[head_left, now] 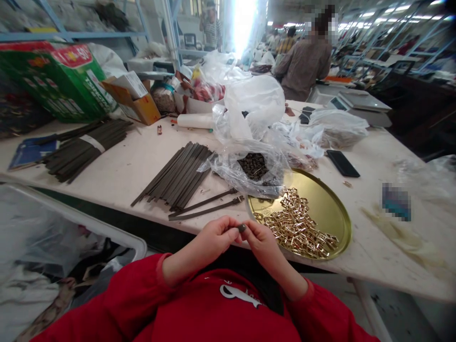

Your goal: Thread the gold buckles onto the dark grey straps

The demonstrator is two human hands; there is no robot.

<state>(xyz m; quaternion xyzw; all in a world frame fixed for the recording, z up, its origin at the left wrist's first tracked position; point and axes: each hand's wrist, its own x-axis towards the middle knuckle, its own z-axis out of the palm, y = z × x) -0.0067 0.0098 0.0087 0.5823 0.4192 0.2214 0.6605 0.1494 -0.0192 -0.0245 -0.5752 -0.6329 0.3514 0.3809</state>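
Note:
Both hands meet in front of my chest at the table's front edge. A small dark piece (242,228) sits between their fingertips; its exact kind is hard to make out. My left hand (221,232) is closed in a pinch at its left side, and my right hand (261,238) pinches it from the right. Just beyond lie two dark straps with buckles (208,207) and a stack of plain dark straps (178,175). A round gold tray (335,209) holds a heap of gold buckles (302,228). Small dark pieces (253,166) fill an open clear plastic bag (228,166).
A banded strap bundle (89,149) lies at left near a green box (60,80). White plastic bags (256,104) crowd the back. A black phone-like slab (342,163) and a scale (363,102) are at right. A person (306,61) stands beyond the table.

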